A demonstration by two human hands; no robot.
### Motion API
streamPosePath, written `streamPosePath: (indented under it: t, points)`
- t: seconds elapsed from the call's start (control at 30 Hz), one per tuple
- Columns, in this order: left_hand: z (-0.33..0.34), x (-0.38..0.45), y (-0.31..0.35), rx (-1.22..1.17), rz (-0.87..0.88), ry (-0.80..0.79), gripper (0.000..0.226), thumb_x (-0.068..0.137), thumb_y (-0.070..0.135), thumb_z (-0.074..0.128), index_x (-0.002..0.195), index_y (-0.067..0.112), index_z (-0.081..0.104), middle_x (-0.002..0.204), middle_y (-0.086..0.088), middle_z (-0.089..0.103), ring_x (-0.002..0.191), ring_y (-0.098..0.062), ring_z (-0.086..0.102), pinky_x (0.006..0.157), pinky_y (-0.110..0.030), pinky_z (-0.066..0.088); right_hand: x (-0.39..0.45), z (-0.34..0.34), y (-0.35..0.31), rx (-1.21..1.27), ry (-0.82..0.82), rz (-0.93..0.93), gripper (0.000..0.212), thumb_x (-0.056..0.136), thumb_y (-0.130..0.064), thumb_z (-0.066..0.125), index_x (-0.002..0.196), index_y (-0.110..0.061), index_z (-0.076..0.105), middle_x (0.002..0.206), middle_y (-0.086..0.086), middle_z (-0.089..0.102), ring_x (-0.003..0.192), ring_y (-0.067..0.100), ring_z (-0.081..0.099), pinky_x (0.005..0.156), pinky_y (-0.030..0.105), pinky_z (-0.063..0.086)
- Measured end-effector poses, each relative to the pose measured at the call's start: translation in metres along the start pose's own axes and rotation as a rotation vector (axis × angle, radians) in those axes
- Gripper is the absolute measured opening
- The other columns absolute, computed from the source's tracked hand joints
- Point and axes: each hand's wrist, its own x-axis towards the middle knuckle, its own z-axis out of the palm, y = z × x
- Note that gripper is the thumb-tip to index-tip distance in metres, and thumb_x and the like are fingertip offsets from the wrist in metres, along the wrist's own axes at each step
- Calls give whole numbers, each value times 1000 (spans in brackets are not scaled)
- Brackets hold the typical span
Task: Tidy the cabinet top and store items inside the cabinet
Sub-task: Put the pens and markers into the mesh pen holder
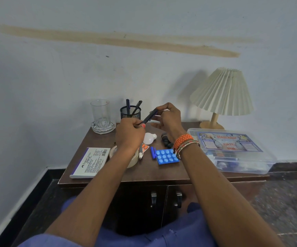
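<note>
Above the dark wooden cabinet top (pixel 154 172) both hands hold one dark pen (pixel 148 117). My left hand (pixel 129 134) grips its lower end. My right hand (pixel 169 120) pinches its upper end. Just behind them stands a black mesh pen holder (pixel 130 112) with two pens in it. On the top lie a white bulb (pixel 149 137), a white pen (pixel 140 152), an orange pill strip (pixel 145 147), a blue pen cap (pixel 153 152), a blue pill blister (pixel 167 156), a tape roll (pixel 132 160) partly under my left wrist, and a white stamp pad box (pixel 89 162).
A clear glass (pixel 101 115) stands at the back left. A pleated lamp (pixel 222 93) is at the back right. A clear first aid box (pixel 233 150) overhangs the right edge. A small dark object (pixel 166 139) lies under my right wrist. The cabinet doors (pixel 154 200) are closed.
</note>
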Motion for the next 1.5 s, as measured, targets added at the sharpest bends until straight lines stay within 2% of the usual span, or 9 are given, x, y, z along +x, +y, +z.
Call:
streamPosePath:
  t: [0.17,0.33,0.43,0.63,0.83,1.0,1.13,1.33,1.5]
  points:
    - [4,-4,12,-88,-59,17,14,83,14,64,93,17,73,91,-6,73,91,-24,68,88,-42,53,9,9,-6,54,110,-78,34,75,16,24,63,-10,42,74,21,55,57,28,57,46,34,53]
    - [-3,0,7,-40,-96,47,15,81,16,64,91,21,74,91,-3,74,91,-21,68,86,-40,54,14,24,7,-139,162,-174,24,68,6,29,58,-13,39,72,22,52,65,44,61,50,57,54]
    - [-8,4,-1,-21,-51,23,17,83,17,63,97,20,74,93,-4,74,92,-20,68,87,-38,53,11,24,8,-117,76,-126,24,77,10,31,69,-10,44,86,26,58,72,41,66,54,43,58]
    - [-14,15,-16,-52,33,-7,22,87,15,64,108,14,71,97,-8,72,89,-21,65,77,-30,50,11,39,12,13,-144,31,22,85,1,58,96,-12,46,95,26,62,70,35,68,58,37,57]
    - [-30,26,-38,219,92,-9,34,93,18,55,127,17,58,122,-6,64,113,-24,58,87,-30,44,41,55,3,-215,185,-406,22,84,-3,64,94,-13,48,75,11,63,66,27,67,63,37,59]
    - [-47,40,-56,306,154,5,40,92,10,52,132,17,52,134,-9,56,118,-28,55,101,-41,46,71,69,2,-522,93,-684,17,91,-5,56,104,-4,46,87,13,66,70,26,61,63,34,53]
    - [-51,51,-71,388,183,12,42,88,7,53,129,16,55,129,-10,59,119,-28,53,99,-41,45,91,84,12,-735,8,-784,11,92,-7,52,102,-5,49,85,14,67,72,32,62,65,43,54]
    - [-50,60,-79,382,202,10,41,89,10,53,129,19,55,131,-6,58,121,-24,51,99,-42,46,103,100,0,-450,117,-819,23,92,-8,52,115,-11,50,90,4,66,73,19,60,68,32,50]
    - [-50,60,-84,384,201,-11,39,90,13,52,128,21,55,128,-6,60,115,-24,56,94,-43,49,121,104,15,-701,1,-725,15,90,-9,56,104,-9,54,90,11,67,73,28,62,69,39,55]
